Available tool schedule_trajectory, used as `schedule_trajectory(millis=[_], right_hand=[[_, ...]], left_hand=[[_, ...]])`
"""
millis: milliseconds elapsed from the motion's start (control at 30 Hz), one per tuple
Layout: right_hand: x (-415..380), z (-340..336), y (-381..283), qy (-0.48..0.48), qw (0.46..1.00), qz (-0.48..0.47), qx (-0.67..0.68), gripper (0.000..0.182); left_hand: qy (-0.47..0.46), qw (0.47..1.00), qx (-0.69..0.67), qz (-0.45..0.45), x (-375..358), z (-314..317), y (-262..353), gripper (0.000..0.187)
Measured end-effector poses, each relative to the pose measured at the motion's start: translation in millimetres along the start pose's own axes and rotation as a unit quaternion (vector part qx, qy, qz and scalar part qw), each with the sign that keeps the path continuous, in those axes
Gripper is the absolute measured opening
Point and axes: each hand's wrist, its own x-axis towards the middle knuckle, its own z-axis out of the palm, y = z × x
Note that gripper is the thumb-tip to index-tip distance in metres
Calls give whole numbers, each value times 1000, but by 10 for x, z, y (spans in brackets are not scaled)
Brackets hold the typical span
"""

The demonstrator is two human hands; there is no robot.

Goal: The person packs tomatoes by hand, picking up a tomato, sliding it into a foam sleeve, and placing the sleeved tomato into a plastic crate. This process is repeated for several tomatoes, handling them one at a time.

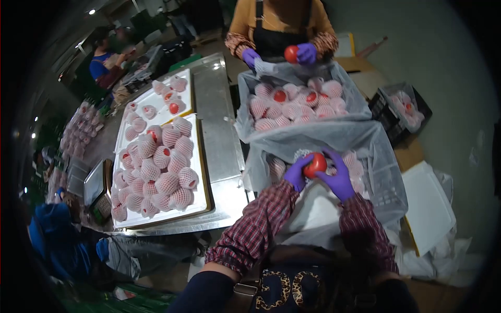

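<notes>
Between my two purple-gloved hands is a smooth, round red fruit (315, 165), held over the near plastic-lined crate (383, 156). My left hand (296, 175) closes on its left side, and a white foam net (302, 153) shows just behind those fingers. My right hand (338, 178) grips the fruit from the right with thumb and fingers. Below, foam-netted fruits (353, 169) lie along the crate's right side, and another netted fruit (277, 169) lies at its left. A bare white surface (315, 206) shows inside the crate nearest me.
Across from me a person (282, 28) in purple gloves holds a red fruit (291, 53) above a second lined crate (242, 112) of netted fruits. On the metal table (219, 130) to the left, white trays (197, 172) hold many netted fruits. A black crate (383, 115) stands right.
</notes>
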Motion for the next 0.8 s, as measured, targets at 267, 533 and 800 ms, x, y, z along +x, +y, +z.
schedule_trajectory(millis=[267,533,800], right_hand=[[-10,43,-107,-23,999,-16,-39,75],[9,81,-92,-1,992,9,128,71],[97,-72,223,25,837,374,400,65]], left_hand=[[-1,999,-40,-18,-51,43,82,32],[56,997,-35,32,34,-112,89,22],[85,971,209,82,-77,217,131,50]])
